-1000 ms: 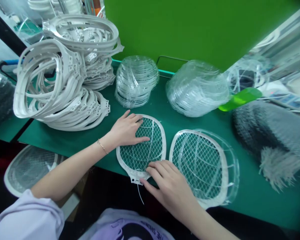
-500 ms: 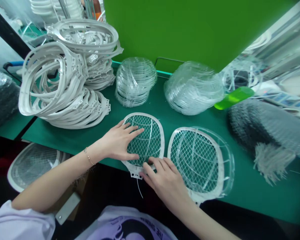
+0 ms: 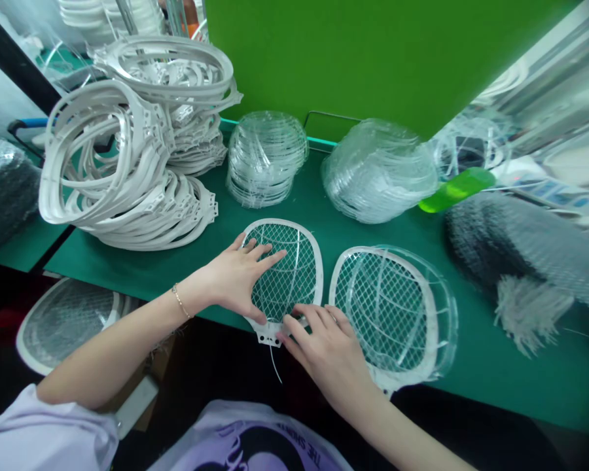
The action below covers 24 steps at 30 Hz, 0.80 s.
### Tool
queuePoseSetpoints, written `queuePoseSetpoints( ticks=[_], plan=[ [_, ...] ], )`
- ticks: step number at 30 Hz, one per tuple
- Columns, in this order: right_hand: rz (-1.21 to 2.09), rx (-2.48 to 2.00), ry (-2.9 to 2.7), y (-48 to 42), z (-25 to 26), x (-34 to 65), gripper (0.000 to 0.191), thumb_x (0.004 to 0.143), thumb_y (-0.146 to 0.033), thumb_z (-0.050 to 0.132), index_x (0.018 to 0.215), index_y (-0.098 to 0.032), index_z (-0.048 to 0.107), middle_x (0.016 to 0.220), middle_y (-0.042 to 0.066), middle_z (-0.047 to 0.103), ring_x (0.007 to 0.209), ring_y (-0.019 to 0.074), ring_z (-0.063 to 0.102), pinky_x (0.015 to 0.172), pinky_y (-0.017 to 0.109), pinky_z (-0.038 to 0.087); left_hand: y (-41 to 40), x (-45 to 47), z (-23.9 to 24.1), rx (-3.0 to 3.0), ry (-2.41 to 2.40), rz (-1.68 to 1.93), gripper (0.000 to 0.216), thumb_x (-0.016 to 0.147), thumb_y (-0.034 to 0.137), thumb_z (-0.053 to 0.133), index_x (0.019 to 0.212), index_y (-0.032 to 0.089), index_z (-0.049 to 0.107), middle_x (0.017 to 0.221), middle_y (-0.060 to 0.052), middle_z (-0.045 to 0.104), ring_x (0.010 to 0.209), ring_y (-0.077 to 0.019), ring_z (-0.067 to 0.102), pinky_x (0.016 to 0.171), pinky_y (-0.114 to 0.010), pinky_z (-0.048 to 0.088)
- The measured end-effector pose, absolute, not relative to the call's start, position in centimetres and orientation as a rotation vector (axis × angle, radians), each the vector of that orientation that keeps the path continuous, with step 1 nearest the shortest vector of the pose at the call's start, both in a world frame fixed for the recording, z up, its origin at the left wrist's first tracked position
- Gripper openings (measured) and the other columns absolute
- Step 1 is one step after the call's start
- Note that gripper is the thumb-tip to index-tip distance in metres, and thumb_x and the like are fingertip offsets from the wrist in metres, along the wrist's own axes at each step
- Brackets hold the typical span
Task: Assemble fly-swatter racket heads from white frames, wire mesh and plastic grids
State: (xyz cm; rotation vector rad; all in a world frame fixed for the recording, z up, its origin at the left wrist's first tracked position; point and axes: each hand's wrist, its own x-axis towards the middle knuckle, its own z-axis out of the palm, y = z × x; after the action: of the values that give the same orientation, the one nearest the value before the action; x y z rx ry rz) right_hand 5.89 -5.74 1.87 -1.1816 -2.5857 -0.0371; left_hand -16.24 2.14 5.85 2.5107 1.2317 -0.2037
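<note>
A white racket-shaped swatter frame (image 3: 319, 261) with metal mesh and clear ribs lies at the table's front edge. Its holed neck points toward me, with a thin white wire hanging below. My left hand (image 3: 235, 278) rests on the left of the frame, fingers spread over the mesh and thumb near the neck. At the lower right rim, my right hand (image 3: 324, 347) has its fingers curled and its thumb by the neck, holding the frame there; its fingertips partly hide the rim. Just right lies a second meshed swatter frame (image 3: 434, 314), with a clear ribbed piece sticking out past its edge.
White frames (image 3: 152, 209) are heaped at the left. Two stacks of clear ribbed pieces, one left (image 3: 267, 160) and one right (image 3: 377, 170), stand before a green panel (image 3: 353, 59). Mesh sheets (image 3: 530, 242) and a green cylinder (image 3: 456, 190) lie at the right.
My left thumb has moved down toward the frame's neck, and the left hand has tilted slightly. The right hand stays at the lower right rim with only a small shift.
</note>
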Motion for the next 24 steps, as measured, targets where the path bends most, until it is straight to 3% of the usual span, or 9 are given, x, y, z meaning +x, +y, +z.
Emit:
queuePoseSetpoints(
  ticks=[9, 13, 18, 24],
  plan=[
    [0.031, -1.241, -2.556, -6.0, 2.1, 5.6, 0.007, 0.093, -0.029, 0.063, 0.091, -0.023, 0.067, 0.103, 0.006, 0.072, 0.096, 0.0219, 0.063, 0.095, 0.038, 0.035, 2.1, -15.8, 5.3, 2.474, 1.244, -0.233, 0.128, 0.06, 0.065, 0.08, 0.159, 0.019, 0.014, 0.16, -0.025, 0.027, 0.145, -0.0496, 0.027, 0.116, -0.068, 0.009],
    [0.343, -1.254, -2.571, -4.2, 3.1, 6.2, 0.008, 0.092, -0.029, 0.066, 0.086, -0.025, 0.067, 0.095, 0.0, 0.071, 0.089, 0.0189, 0.063, 0.087, 0.038, 0.034, 2.2, -15.1, 5.9, 2.44, 1.285, -0.271, 0.128, 0.059, 0.059, 0.083, 0.159, 0.017, 0.014, 0.159, -0.026, 0.028, 0.144, -0.0531, 0.027, 0.111, -0.076, 0.008],
    [0.702, -1.391, -2.593, -1.9, 3.7, 5.4, 0.022, 0.08, -0.034, 0.08, 0.076, -0.023, 0.062, 0.082, -0.002, 0.065, 0.085, 0.0195, 0.06, 0.075, 0.035, 0.034, 2.3, -14.3, 6.1, 2.398, 1.313, -0.31, 0.128, 0.059, 0.058, 0.084, 0.159, 0.018, 0.015, 0.159, -0.028, 0.028, 0.143, -0.0564, 0.024, 0.106, -0.082, 0.011],
    [0.57, -1.423, -2.302, -0.5, 3.9, 9.2, 0.021, 0.09, -0.043, 0.066, 0.099, -0.024, 0.063, 0.097, 0.004, 0.068, 0.091, 0.022, 0.063, 0.081, 0.038, 0.043, 1.8, -16.1, 6.0, 2.414, 1.273, -0.267, 0.131, 0.064, 0.06, 0.081, 0.16, 0.022, 0.0, 0.161, -0.024, 0.025, 0.146, -0.0519, 0.023, 0.105, -0.083, 0.004]
  ],
)
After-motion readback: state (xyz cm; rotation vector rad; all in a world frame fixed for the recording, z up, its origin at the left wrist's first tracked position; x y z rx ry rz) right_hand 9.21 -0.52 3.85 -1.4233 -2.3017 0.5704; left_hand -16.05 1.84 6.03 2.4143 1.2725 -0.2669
